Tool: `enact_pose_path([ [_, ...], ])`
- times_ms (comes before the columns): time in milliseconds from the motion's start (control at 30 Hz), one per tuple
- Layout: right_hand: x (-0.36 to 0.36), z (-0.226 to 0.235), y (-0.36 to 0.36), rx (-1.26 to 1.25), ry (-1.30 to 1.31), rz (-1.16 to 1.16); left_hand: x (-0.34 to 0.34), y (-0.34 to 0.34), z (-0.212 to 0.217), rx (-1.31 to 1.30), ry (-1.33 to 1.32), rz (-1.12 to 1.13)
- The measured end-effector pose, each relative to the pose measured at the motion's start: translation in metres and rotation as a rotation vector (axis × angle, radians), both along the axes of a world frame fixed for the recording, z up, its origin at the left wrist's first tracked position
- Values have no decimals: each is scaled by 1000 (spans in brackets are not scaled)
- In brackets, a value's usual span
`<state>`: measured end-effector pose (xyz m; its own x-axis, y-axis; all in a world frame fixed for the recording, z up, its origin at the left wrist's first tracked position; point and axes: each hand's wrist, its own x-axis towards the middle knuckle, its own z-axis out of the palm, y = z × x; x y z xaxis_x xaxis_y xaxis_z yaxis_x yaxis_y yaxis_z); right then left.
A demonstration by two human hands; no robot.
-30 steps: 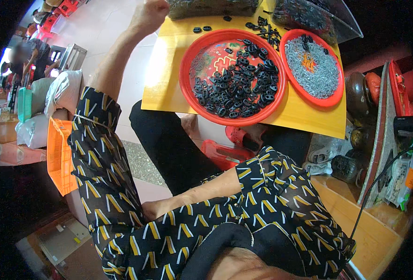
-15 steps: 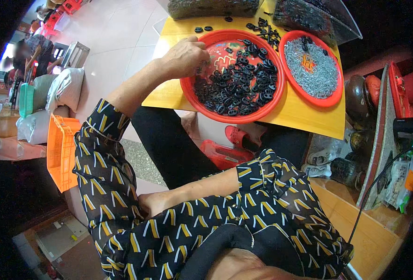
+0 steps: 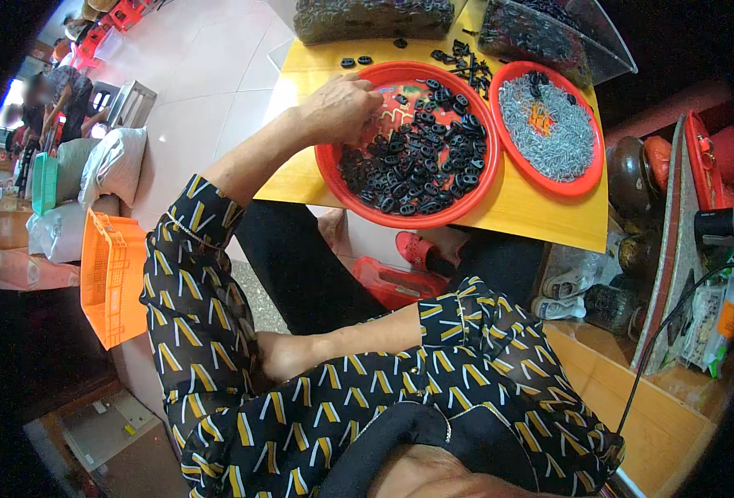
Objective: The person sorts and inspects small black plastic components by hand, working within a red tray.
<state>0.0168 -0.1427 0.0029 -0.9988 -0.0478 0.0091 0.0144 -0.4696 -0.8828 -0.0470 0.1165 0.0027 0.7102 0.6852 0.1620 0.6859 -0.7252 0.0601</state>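
My left hand (image 3: 342,108) reaches over the left rim of a round red tray (image 3: 334,191), palm down. Its fingers look bent together and their tips are hidden, so I cannot make out what they hold. Many small black plastic pieces with two holes (image 3: 433,162) lie heaped in this tray. Its patterned bottom shows near my fingers. My right forearm crosses in front of my body, and my right hand (image 3: 282,355) is tucked against my left sleeve near the elbow, with its fingers hidden.
A smaller red tray (image 3: 597,158) holds small silvery pieces (image 3: 553,149) with some orange ones. Loose black pieces (image 3: 466,66) lie on the yellow table (image 3: 541,220). Two clear bins (image 3: 375,21) stand at its far edge. An orange crate (image 3: 111,278) stands left; people (image 3: 64,91) are far left.
My left hand has moved a little rightward, further in over the tray. The whole view has shifted slightly. My right hand stays tucked by the left sleeve.
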Motion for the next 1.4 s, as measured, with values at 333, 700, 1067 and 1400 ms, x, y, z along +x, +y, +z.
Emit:
enact_pose_path([
  [333, 16, 15, 21, 101, 191, -42, 12, -3, 8, -76, 81, 33],
  [700, 67, 19, 67, 768, 80, -196, 15, -2, 0, 13, -266, 94],
  [1067, 142, 40, 283, 1593, -464, -984, 5, -25, 22, -395, -812, 423],
  [1400, 109, -3, 292, 1877, -571, -679, 16, -30, 11, -609, -1546, 382],
])
